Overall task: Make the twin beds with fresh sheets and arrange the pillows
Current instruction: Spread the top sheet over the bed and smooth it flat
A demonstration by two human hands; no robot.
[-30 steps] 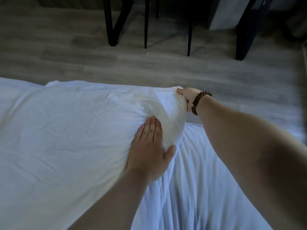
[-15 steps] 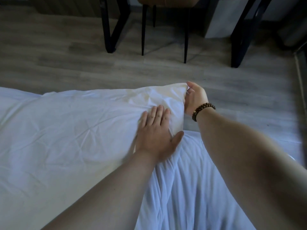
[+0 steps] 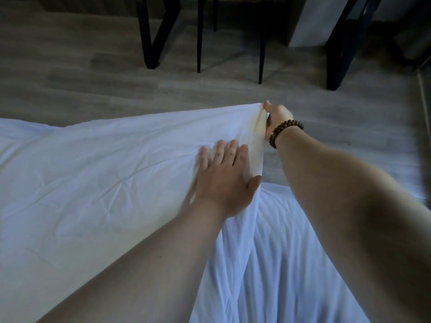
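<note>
A white pillow in its case (image 3: 105,183) lies across the bed, filling the left and middle of the view. My left hand (image 3: 224,180) presses flat on its right end, fingers straight and spread. My right hand (image 3: 276,117), with a brown bead bracelet on the wrist, pinches the far right corner of the pillowcase and holds it pulled up and taut. Under the pillow, at the lower right, is a rumpled white bed sheet (image 3: 291,264).
Grey wood-plank floor (image 3: 93,89) lies beyond the bed. Black chair and table legs (image 3: 261,54) stand at the top of the view, with another dark leg (image 3: 338,54) to the right and a pale panel (image 3: 310,19) behind.
My right hand has pulled the pillowcase corner up and outward, so the rounded end is now drawn flat and taut. My left hand has slid forward along the pillow, fingers spreading.
</note>
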